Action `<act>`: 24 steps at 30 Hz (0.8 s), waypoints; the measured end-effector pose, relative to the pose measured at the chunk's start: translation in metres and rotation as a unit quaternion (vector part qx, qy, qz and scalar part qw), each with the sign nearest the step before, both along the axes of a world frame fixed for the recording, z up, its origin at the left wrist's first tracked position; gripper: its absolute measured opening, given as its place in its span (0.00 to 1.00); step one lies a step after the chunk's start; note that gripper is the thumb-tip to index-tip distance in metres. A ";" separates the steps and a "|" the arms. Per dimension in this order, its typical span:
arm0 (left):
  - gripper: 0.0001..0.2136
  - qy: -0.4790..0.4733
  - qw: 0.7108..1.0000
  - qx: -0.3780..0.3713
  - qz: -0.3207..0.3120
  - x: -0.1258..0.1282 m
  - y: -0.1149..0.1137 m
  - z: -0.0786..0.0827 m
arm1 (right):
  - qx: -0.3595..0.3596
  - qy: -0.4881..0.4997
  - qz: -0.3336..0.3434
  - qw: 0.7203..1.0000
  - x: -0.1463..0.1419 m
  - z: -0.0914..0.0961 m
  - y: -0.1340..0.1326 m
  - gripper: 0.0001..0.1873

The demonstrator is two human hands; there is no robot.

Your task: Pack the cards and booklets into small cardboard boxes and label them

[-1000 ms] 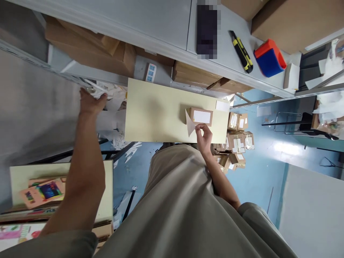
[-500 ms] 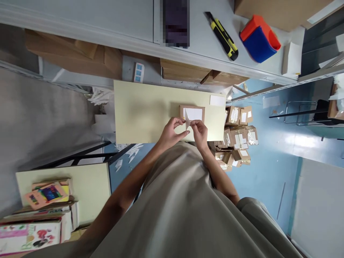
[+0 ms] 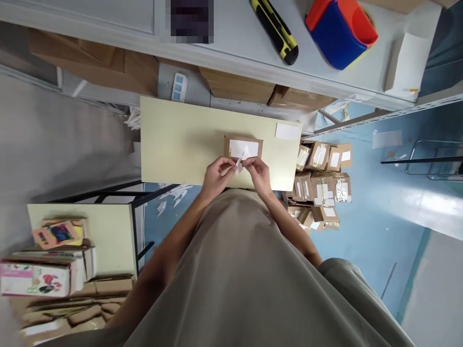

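A small brown cardboard box (image 3: pixel 228 145) with a white label (image 3: pixel 249 147) lies on a pale yellow table (image 3: pixel 177 144). Just in front of it, my left hand (image 3: pixel 215 174) and my right hand (image 3: pixel 257 173) both pinch a small white piece of paper (image 3: pixel 240 159), one hand on each side. The fingers of both hands are closed on it. The paper hangs a little above the table's near edge and overlaps the box's label in view.
A white slip (image 3: pixel 288 131) lies at the table's right end. Several taped small boxes (image 3: pixel 323 183) are heaped on the blue floor to the right. A grey shelf above holds a yellow-black utility knife (image 3: pixel 275 30) and a red-blue object (image 3: pixel 340 32). Books and cardboard (image 3: pixel 54 270) sit at lower left.
My left hand came back from the paper pile at the far left and joined the right hand on the white paper. The view shifted, and both hands now hold it closer to the box.
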State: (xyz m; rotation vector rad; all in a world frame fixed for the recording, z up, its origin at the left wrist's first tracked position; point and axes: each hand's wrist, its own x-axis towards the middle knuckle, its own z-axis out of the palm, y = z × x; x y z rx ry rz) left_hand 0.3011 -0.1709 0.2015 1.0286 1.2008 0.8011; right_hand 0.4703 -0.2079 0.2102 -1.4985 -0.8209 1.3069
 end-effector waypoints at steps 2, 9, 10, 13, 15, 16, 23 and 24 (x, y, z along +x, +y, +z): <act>0.16 0.020 0.999 -0.012 0.030 0.004 -0.002 -0.005 | 0.001 -0.003 0.006 1.000 0.011 -0.006 -0.004 0.22; 0.16 -0.049 0.984 -0.089 0.144 -0.002 -0.003 -0.009 | -0.036 -0.071 -0.017 0.997 0.057 -0.035 -0.018 0.21; 0.17 -0.060 0.983 -0.093 0.148 -0.003 -0.004 -0.007 | -0.048 -0.071 -0.010 0.996 0.062 -0.039 -0.018 0.22; 0.18 -0.063 0.983 -0.100 0.139 -0.001 -0.006 0.000 | -0.074 -0.060 0.024 0.995 0.071 -0.050 -0.018 0.23; 0.18 -0.045 0.986 -0.102 0.123 0.002 -0.007 0.003 | -0.082 -0.049 0.041 0.995 0.071 -0.055 -0.017 0.25; 0.17 -0.034 0.988 -0.101 0.116 0.004 -0.008 0.004 | -0.083 -0.042 0.046 0.995 0.070 -0.057 -0.016 0.26; 0.19 -0.004 0.992 -0.078 0.101 0.016 -0.008 -0.001 | -0.076 -0.051 0.030 0.995 0.066 -0.056 -0.015 0.29; 0.19 0.001 0.992 -0.074 0.103 0.015 -0.007 -0.004 | -0.076 -0.060 0.028 0.995 0.066 -0.054 -0.016 0.29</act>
